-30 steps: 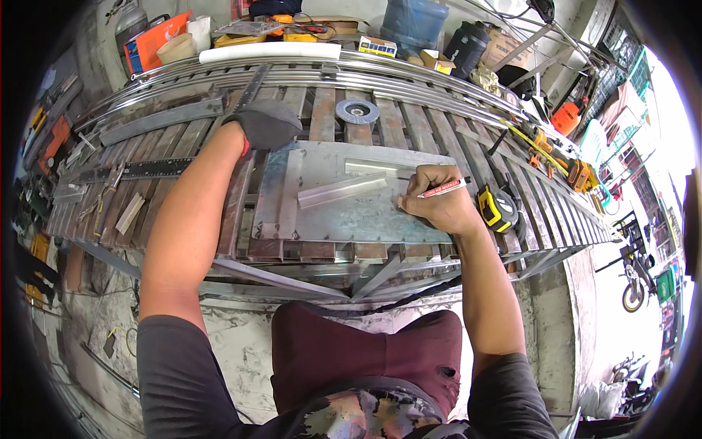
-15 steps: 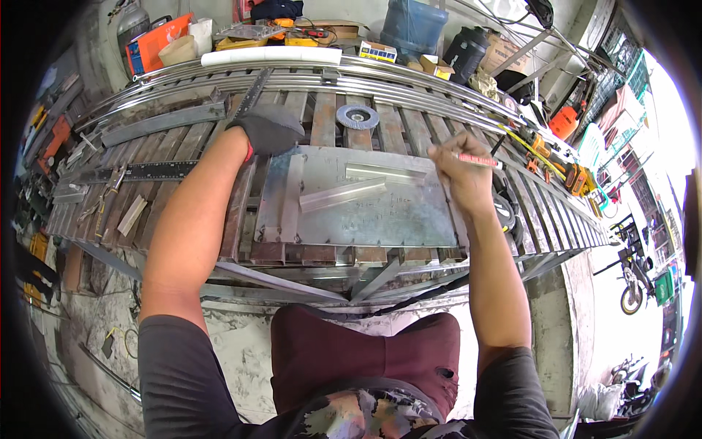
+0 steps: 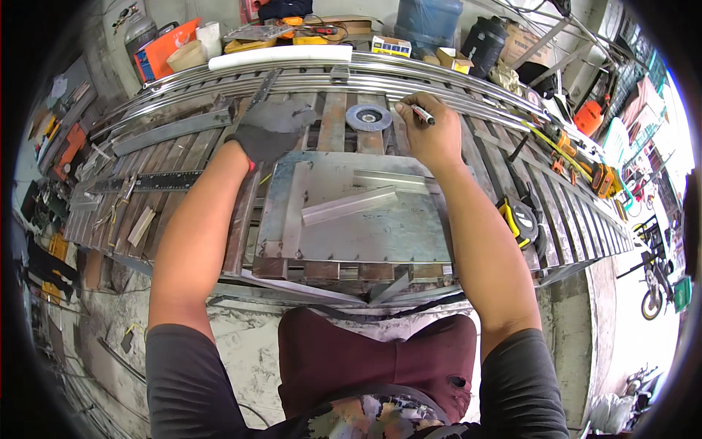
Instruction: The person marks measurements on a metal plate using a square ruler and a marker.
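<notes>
My left hand (image 3: 272, 130), in a dark grey glove, is over the slatted metal table (image 3: 333, 124), just past the far left corner of a flat metal sheet (image 3: 329, 238). Its fingers look stretched out and flat, though the glove blurs their outlines; nothing shows in them. My bare right hand (image 3: 437, 135) is closed around a red-and-white marker (image 3: 422, 115), beyond the sheet's far right corner. Two short angle-shaped metal strips lie on the sheet: a slanted one (image 3: 349, 205) and a straighter one (image 3: 395, 181). Between my hands, past the sheet, rests a grey flap disc (image 3: 368, 118).
A yellow-and-black tape measure (image 3: 518, 222) sits beside my right forearm. Left of my left forearm are a black ruler (image 3: 161, 181) and pliers (image 3: 126, 192). Long shiny pipes (image 3: 409, 80) cross the table's far side. Power tools (image 3: 605, 179) stand at the right.
My right hand has moved with the marker from the sheet's right edge to beyond its far side, near the flap disc. My left glove has shifted slightly and looks flatter. The tape measure is now more visible.
</notes>
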### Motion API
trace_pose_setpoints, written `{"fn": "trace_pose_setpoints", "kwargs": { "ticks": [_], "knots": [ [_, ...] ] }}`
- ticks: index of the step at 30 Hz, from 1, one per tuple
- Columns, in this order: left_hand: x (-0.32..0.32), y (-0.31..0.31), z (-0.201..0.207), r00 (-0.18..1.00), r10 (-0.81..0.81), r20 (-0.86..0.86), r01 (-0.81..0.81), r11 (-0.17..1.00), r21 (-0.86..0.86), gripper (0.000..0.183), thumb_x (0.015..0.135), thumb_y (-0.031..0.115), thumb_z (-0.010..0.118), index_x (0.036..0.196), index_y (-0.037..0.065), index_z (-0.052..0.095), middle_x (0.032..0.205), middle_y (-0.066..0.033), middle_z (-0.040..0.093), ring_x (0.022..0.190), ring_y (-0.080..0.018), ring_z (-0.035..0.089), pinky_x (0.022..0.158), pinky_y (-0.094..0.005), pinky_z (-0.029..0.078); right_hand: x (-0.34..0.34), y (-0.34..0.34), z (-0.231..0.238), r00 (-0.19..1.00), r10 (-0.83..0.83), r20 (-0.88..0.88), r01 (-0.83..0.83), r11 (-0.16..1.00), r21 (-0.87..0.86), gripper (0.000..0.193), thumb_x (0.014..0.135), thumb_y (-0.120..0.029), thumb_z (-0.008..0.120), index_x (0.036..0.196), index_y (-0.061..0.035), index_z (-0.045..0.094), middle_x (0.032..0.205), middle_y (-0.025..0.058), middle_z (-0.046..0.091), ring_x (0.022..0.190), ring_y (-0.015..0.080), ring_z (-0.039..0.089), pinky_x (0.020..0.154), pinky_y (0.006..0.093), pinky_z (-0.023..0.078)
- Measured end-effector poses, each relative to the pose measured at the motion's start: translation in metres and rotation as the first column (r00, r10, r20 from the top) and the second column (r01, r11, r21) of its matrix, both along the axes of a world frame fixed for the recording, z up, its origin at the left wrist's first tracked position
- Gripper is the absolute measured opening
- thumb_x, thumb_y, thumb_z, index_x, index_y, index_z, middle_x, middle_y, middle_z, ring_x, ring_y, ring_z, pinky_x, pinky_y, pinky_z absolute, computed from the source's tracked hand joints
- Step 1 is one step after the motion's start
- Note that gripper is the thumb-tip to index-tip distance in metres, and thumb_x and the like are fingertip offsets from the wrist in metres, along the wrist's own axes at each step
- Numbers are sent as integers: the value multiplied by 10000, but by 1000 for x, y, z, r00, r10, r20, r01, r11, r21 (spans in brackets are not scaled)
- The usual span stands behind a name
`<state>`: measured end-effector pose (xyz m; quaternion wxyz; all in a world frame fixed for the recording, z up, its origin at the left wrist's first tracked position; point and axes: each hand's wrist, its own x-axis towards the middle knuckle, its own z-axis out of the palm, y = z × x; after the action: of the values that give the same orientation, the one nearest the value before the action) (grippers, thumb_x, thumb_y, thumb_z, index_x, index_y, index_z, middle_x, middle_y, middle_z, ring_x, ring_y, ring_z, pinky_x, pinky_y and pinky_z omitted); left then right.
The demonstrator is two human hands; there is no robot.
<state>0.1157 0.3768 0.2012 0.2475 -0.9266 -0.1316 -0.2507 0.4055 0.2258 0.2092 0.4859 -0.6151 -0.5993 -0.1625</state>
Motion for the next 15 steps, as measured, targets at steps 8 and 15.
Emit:
{"fn": "trace_pose_setpoints", "kwargs": {
  "ticks": [8,15],
  "knots": [
    [11,-9,-6,995,102,-7,-102,991,-90,235,943,162,611,1156,137,707,1158,-91,697,973,-352,701,791,-483,577,-33,-18,-9,995,-35,-96,27,997,-75,267,995,-338,733,999,-73,760,924,180,741,835,388,708,754,450,547],
    [23,-25,-2,940,141,311,105,747,-657,149,896,172,666,963,52,723,827,-217,691,810,-431,683,732,-505,532,-51,-42,15,999,-22,47,25,998,-60,106,952,-132,762,988,-48,708,904,164,723,757,388,701,642,422,544]
  ]
}}
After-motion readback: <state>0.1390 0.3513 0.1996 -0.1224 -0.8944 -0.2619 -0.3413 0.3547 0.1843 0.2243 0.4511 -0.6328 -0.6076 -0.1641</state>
